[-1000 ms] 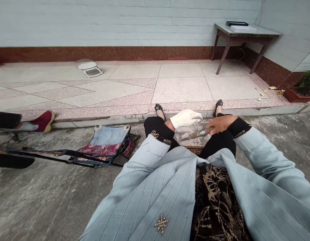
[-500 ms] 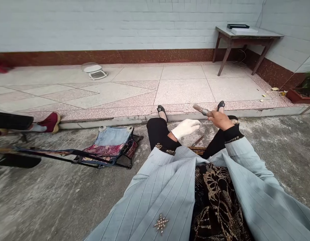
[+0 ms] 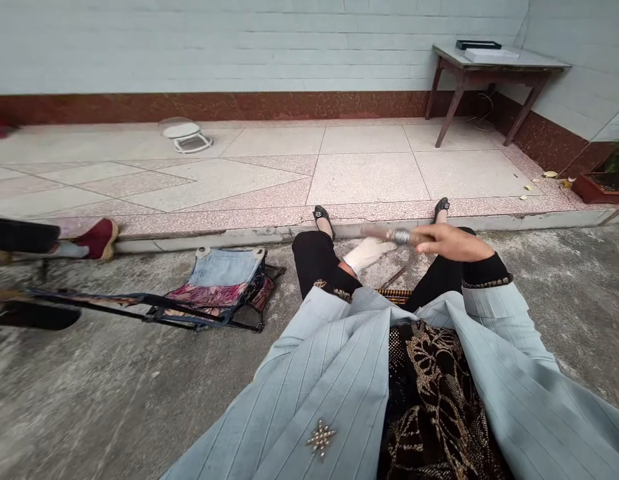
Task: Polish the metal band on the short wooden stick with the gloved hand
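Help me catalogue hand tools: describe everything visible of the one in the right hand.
The tool is long and narrow: a blurred brown front part, a silvery band resembling wound wire, and a brown handle in the grip of the right hand. It points toward the picture's left, overlapping the gloved left hand in view; whether they touch is unclear.

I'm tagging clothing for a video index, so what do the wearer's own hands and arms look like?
The left hand wears a white glove; the right hand is bare. Both arms are in light blue-grey jacket sleeves with thin pinstripes. Black inner cuffs with gold-toned trim extend beyond them.
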`<action>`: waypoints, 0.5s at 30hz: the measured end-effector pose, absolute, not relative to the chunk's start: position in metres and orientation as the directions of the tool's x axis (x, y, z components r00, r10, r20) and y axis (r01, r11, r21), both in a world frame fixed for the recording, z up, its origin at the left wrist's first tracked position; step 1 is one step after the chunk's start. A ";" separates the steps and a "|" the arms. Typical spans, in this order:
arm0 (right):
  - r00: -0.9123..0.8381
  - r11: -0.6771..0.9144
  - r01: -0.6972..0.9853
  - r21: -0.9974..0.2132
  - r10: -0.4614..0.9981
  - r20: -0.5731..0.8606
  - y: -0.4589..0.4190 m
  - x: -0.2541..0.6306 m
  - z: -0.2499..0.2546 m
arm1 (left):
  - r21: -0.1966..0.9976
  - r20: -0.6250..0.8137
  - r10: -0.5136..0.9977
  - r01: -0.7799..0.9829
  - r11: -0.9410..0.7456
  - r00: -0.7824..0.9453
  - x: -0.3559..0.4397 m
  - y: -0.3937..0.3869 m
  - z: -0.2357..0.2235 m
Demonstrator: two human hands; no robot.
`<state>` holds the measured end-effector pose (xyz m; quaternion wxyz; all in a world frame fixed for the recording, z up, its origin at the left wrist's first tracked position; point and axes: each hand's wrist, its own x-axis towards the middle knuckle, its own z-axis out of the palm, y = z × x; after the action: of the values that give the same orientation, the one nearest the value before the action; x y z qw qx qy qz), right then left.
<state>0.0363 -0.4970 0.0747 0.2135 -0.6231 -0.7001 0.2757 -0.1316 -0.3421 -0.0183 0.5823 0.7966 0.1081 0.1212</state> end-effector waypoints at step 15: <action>0.187 -0.251 0.952 -0.177 0.931 -0.315 -0.484 0.037 0.035 | 0.494 0.182 0.212 0.097 -0.864 0.960 -0.158 -0.343 0.009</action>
<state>0.0371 -0.4844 0.0355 -0.0291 -0.7698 -0.6113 0.1814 -0.1580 -0.3433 0.0093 0.2478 0.9585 0.0805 0.1159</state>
